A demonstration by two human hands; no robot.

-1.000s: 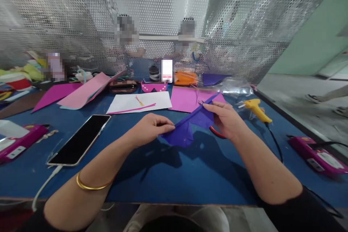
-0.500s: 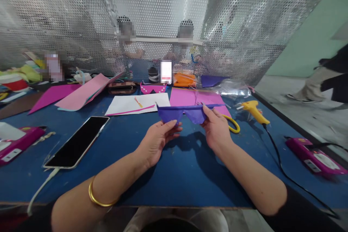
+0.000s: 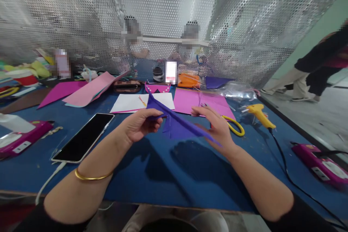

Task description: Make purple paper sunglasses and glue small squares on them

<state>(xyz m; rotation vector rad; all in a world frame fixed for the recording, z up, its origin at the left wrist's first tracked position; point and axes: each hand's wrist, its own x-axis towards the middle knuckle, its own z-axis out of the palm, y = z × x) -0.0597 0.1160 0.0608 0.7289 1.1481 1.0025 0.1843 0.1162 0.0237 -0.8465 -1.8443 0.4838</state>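
Note:
My left hand (image 3: 140, 125) is pinched on one end of a folded purple paper piece (image 3: 176, 123), held just above the blue table (image 3: 163, 174). The paper slants from upper left down to the right, across my right hand (image 3: 214, 127). That hand lies behind and under the paper with its fingers stretched out and spread, touching it but not gripping. Yellow-handled scissors (image 3: 235, 125) lie just right of my right hand.
A phone (image 3: 84, 137) on a cable lies at the left. White paper (image 3: 136, 103), pink sheets (image 3: 195, 102), a yellow glue gun (image 3: 259, 113) with its black cord, and magenta devices (image 3: 320, 159) ring the work spot. People sit behind the perforated metal screen (image 3: 67, 18); another walks at the right.
The purple piece has swung from level to a slant, its right end dropping. My right hand has let go and opened its fingers; my left hand keeps its pinch.

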